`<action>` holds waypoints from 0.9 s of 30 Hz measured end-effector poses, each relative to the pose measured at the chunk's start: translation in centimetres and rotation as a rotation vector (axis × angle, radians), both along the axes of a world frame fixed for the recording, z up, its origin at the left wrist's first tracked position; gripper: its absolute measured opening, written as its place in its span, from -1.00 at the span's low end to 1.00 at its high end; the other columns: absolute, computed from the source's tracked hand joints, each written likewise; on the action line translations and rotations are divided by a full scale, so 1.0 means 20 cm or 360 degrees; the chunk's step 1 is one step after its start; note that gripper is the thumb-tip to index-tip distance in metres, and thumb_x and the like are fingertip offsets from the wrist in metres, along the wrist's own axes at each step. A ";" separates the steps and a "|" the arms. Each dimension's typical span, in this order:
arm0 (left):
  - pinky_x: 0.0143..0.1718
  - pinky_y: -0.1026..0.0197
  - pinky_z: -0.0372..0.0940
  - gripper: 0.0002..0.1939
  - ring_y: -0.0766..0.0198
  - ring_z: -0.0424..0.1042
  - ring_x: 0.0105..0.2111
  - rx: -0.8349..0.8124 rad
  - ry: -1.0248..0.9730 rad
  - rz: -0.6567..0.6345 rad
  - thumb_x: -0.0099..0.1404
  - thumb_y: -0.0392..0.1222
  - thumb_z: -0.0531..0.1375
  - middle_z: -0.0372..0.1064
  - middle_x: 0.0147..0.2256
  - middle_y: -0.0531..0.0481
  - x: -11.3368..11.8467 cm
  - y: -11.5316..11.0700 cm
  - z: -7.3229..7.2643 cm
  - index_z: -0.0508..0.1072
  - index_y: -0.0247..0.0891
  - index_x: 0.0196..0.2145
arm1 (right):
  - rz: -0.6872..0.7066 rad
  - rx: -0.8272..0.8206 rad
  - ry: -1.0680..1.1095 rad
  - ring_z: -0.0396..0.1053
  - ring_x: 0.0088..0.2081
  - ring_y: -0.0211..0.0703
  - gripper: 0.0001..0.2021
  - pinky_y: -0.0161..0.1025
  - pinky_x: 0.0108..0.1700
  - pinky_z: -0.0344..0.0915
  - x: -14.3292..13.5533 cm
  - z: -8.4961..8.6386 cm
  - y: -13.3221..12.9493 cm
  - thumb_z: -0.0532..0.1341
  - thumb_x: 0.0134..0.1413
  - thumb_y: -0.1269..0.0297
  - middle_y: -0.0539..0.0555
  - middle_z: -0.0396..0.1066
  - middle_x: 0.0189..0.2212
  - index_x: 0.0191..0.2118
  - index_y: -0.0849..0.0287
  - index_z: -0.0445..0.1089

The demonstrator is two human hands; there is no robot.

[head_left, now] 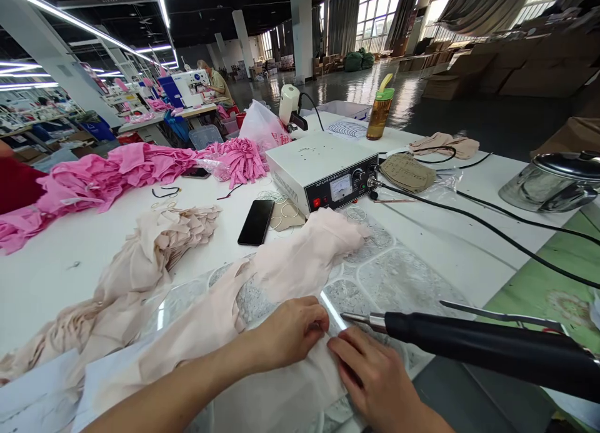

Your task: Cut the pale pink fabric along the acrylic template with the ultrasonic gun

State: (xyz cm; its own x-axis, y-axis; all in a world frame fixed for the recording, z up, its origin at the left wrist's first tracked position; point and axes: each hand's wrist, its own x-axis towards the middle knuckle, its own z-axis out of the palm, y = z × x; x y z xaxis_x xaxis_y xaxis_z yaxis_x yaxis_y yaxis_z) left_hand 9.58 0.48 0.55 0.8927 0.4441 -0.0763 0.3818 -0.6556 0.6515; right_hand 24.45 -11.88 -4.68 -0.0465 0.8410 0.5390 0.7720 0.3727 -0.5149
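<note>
My left hand (pixel 291 333) is closed, thumb and fingers pinching the edge of a pale beige fabric piece (pixel 276 392). Close beside it, my right hand (pixel 377 373) has its bent fingers pressed on the same piece near its right edge. A black rod-shaped tool (pixel 469 342) reaches in from the right, its thin metal tip just above my right fingers. Under the fabric lies a grey marbled sheet (pixel 403 283). More pale fabric pieces (pixel 304 252) lie in a loose pile beyond my hands, and a long beige heap (pixel 135 264) spreads to the left.
A white control box (pixel 323 161) with a dial stands behind the fabric, a black phone (pixel 255 222) beside it. Black cables (pixel 487 223) run to the right. Also there: tweezers (pixel 501 314), a glass pot (pixel 548 183), a bottle (pixel 380 114), pink fabric (pixel 117 170). A person (pixel 218 83) sits farther back.
</note>
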 end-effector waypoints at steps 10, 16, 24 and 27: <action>-0.29 0.30 0.22 -0.80 0.34 0.35 -0.38 0.0374 -0.0111 -0.0149 0.31 -0.46 0.10 0.32 -0.29 0.00 -0.04 -0.03 -0.06 0.44 -0.28 -0.41 | -0.0002 0.0091 -0.0154 0.44 -0.39 -0.19 -0.75 -0.35 -0.39 0.39 0.01 0.00 -0.02 0.04 0.10 0.59 0.09 0.41 -0.41 -0.23 0.21 0.40; -0.25 0.24 0.19 -0.75 0.32 0.34 -0.36 0.0560 -0.0166 -0.0258 0.30 -0.50 0.06 0.35 -0.24 -0.03 -0.08 -0.03 -0.11 0.48 -0.25 -0.32 | -0.0009 0.0147 -0.0190 0.44 -0.38 -0.18 -0.75 -0.33 -0.36 0.40 0.01 0.00 -0.02 0.03 0.12 0.58 0.11 0.41 -0.41 -0.21 0.24 0.41; -0.20 0.18 0.20 -0.75 0.25 0.30 -0.30 0.0833 -0.0287 -0.0350 0.39 -0.46 -0.02 0.35 -0.24 -0.07 -0.10 -0.03 -0.08 0.42 -0.28 -0.20 | -0.0047 0.0130 -0.0192 0.42 -0.40 -0.20 -0.73 -0.34 -0.40 0.36 0.01 0.01 -0.03 0.03 0.11 0.59 0.09 0.39 -0.43 -0.19 0.24 0.41; -0.13 0.13 0.21 -0.73 0.23 0.31 -0.26 0.0880 -0.0333 -0.0396 0.44 -0.44 -0.08 0.36 -0.20 -0.11 -0.09 -0.04 -0.04 0.39 -0.32 -0.17 | -0.0065 0.0116 -0.0177 0.41 -0.40 -0.20 -0.74 -0.34 -0.40 0.35 0.01 0.00 -0.04 0.04 0.10 0.59 0.08 0.40 -0.43 -0.19 0.23 0.41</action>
State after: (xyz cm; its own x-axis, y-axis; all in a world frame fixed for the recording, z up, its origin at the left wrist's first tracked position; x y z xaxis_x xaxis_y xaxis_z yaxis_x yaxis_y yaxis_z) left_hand 7.70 -0.36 -0.18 0.9454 0.1454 0.2917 0.0762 -0.9688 0.2358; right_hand 24.73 -12.60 -4.64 -0.0757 0.8021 0.5924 0.8381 0.3730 -0.3980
